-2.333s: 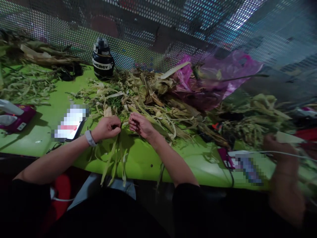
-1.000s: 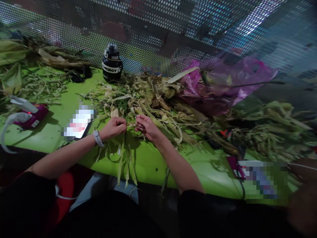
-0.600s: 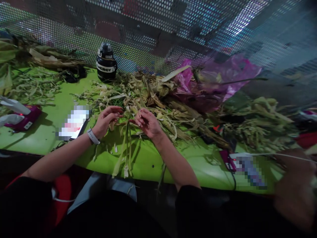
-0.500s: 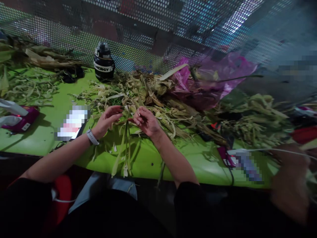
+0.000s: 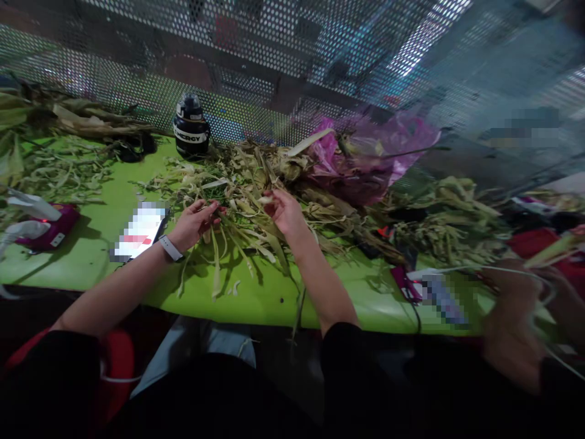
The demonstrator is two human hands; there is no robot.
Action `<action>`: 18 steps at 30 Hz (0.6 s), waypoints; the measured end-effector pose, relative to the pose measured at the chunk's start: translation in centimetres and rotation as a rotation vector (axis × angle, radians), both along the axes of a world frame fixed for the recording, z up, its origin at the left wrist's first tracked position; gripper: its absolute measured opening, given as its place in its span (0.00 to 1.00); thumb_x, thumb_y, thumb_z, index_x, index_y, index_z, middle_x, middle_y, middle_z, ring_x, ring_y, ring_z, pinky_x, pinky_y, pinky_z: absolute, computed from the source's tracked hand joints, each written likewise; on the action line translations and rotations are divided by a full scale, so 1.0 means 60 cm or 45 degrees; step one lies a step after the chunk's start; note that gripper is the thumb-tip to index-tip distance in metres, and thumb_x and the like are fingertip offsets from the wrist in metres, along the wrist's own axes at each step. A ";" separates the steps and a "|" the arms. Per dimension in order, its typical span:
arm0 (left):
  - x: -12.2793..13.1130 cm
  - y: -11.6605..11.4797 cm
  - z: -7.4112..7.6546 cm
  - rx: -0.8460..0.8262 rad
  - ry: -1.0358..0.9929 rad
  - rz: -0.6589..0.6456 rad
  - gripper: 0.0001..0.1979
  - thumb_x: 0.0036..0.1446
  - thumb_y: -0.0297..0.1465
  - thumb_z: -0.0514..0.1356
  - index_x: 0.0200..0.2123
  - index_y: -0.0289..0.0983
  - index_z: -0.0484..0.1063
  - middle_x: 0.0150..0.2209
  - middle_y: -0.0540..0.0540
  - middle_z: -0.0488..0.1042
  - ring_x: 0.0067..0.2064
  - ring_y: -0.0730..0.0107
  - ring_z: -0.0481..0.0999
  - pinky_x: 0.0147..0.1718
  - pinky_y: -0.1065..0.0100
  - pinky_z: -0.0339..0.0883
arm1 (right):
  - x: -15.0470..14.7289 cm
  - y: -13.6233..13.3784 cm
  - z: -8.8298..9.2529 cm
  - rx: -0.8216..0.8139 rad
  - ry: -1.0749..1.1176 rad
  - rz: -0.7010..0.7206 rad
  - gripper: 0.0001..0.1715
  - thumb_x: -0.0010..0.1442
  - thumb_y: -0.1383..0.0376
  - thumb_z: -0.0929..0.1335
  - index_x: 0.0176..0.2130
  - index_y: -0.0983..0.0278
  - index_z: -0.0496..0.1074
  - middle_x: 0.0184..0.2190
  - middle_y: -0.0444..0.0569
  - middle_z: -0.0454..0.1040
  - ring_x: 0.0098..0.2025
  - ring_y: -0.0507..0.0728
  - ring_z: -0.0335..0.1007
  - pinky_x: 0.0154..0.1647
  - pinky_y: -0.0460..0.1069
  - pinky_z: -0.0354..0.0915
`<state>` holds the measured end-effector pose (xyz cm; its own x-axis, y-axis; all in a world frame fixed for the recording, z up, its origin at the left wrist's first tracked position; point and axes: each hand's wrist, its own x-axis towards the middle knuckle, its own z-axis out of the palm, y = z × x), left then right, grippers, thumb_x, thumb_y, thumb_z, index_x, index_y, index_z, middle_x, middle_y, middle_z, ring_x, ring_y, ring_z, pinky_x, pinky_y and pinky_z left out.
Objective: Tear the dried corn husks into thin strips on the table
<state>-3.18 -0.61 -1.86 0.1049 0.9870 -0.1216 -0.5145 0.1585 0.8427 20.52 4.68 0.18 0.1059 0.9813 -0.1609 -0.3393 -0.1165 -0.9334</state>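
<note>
My left hand (image 5: 195, 221), with a white watch band at the wrist, is closed with its fingertips pinching thin green husk strips (image 5: 216, 263). The strips droop over the front of the green table. A short way to the right, my right hand (image 5: 286, 212) pinches a small pale piece of husk (image 5: 265, 200) between thumb and fingers. Behind and between both hands lies a heap of dry, shredded corn husks (image 5: 249, 174). A few pale scraps (image 5: 234, 288) lie below my left hand.
A black bottle (image 5: 191, 129) stands behind the heap, before a perforated metal screen (image 5: 256, 79). A lit phone (image 5: 141, 230) and a purple power strip (image 5: 55, 228) lie left. Right are a pink plastic bag (image 5: 361, 164), another phone (image 5: 443, 299) and another person's arm (image 5: 516, 329).
My hands have moved apart, the right one going right and slightly up with a pale piece in its fingers. The hanging strips have spread out. The view has shifted slightly.
</note>
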 end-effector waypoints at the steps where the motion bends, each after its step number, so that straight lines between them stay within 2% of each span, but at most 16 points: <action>1: 0.000 0.000 0.002 0.004 -0.029 0.008 0.09 0.51 0.30 0.69 0.34 0.34 0.74 0.37 0.44 0.81 0.38 0.72 0.80 0.34 0.76 0.73 | 0.001 0.007 -0.007 0.011 -0.006 -0.069 0.11 0.50 0.64 0.68 0.36 0.60 0.64 0.33 0.40 0.73 0.25 0.47 0.67 0.29 0.45 0.68; 3: 0.000 -0.003 0.007 0.003 -0.049 0.010 0.07 0.56 0.32 0.65 0.35 0.34 0.74 0.38 0.42 0.81 0.40 0.70 0.80 0.37 0.73 0.74 | -0.002 0.015 -0.022 0.068 -0.098 -0.160 0.16 0.50 0.63 0.68 0.41 0.59 0.63 0.39 0.42 0.72 0.30 0.48 0.70 0.30 0.45 0.68; 6: 0.000 -0.007 0.013 0.009 0.009 0.000 0.10 0.61 0.36 0.61 0.37 0.35 0.75 0.38 0.42 0.81 0.38 0.68 0.80 0.33 0.71 0.73 | -0.016 0.008 -0.040 0.284 -0.468 -0.176 0.26 0.49 0.61 0.69 0.48 0.58 0.62 0.52 0.50 0.67 0.44 0.52 0.71 0.40 0.47 0.70; 9: -0.001 -0.007 0.012 0.030 0.108 0.024 0.12 0.59 0.39 0.62 0.39 0.36 0.77 0.33 0.44 0.80 0.34 0.69 0.79 0.30 0.71 0.71 | -0.029 -0.007 -0.050 0.555 -0.822 -0.127 0.30 0.50 0.60 0.69 0.53 0.58 0.61 0.61 0.54 0.57 0.54 0.57 0.66 0.52 0.52 0.68; 11: -0.003 -0.006 0.009 0.033 0.161 0.059 0.15 0.55 0.41 0.65 0.40 0.36 0.78 0.31 0.46 0.80 0.32 0.70 0.78 0.29 0.72 0.69 | -0.026 -0.008 -0.050 0.638 -0.940 -0.105 0.31 0.51 0.60 0.69 0.55 0.57 0.61 0.64 0.55 0.52 0.56 0.59 0.64 0.54 0.55 0.67; 13: -0.005 -0.004 0.006 0.039 0.195 0.101 0.18 0.52 0.43 0.67 0.40 0.36 0.78 0.31 0.47 0.80 0.33 0.70 0.78 0.28 0.74 0.68 | -0.004 0.006 -0.042 0.643 -0.973 -0.134 0.32 0.51 0.61 0.69 0.56 0.58 0.61 0.65 0.56 0.50 0.56 0.59 0.65 0.54 0.56 0.68; 15: -0.006 -0.002 0.004 0.043 0.215 0.150 0.19 0.49 0.44 0.68 0.40 0.36 0.79 0.32 0.46 0.80 0.35 0.70 0.78 0.28 0.75 0.67 | 0.039 0.029 -0.025 0.607 -0.953 -0.234 0.33 0.51 0.62 0.69 0.56 0.59 0.61 0.63 0.57 0.54 0.55 0.58 0.67 0.52 0.55 0.69; 18: -0.009 0.001 0.004 0.034 0.224 0.200 0.19 0.49 0.43 0.68 0.39 0.36 0.79 0.34 0.46 0.80 0.35 0.72 0.77 0.28 0.76 0.66 | 0.130 0.060 0.011 0.608 -0.966 -0.528 0.29 0.55 0.61 0.65 0.57 0.60 0.61 0.57 0.56 0.63 0.52 0.57 0.70 0.48 0.54 0.71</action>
<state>-3.70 -0.53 -1.61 -0.0710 0.9927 -0.0978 -0.3761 0.0641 0.9243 28.30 8.30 0.83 0.3673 0.7875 0.4949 0.4397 0.3219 -0.8385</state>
